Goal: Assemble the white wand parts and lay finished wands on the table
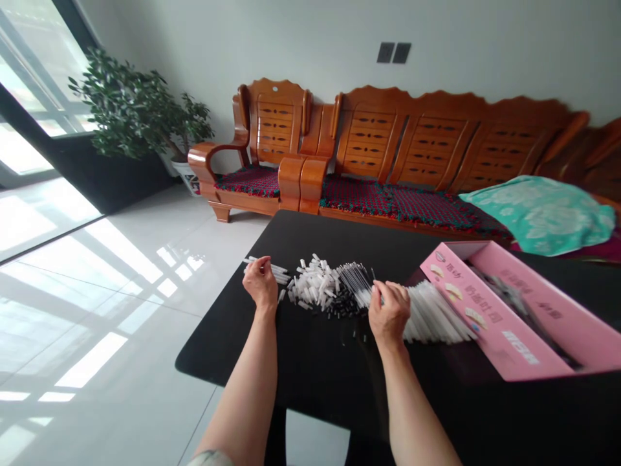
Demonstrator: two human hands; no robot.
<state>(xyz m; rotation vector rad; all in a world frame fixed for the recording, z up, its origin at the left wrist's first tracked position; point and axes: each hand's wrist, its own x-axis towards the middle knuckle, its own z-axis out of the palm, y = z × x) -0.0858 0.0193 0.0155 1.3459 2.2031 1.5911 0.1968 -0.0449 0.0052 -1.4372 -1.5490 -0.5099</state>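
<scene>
My left hand (261,285) is closed in a pinch at the left of the table, over a few white pen-like sticks (280,274). What its fingers hold is hidden. My right hand (389,312) is also pinched, with its fingertips at the edge of a fan of thin dark rods like pen refills (356,279); anything within it is too small to make out. Between the hands lies a heap of short white caps (314,282), with small black plugs (343,305) scattered along its near side. Right of my right hand are stacked long translucent white tubes (436,315).
A pink open box (509,330) with grey plastic inside stands on the right of the black table (320,369). Behind are a wooden sofa (373,145) with a turquoise cloth (543,213) and a wooden armchair (276,139). A potted plant (140,110) stands back left.
</scene>
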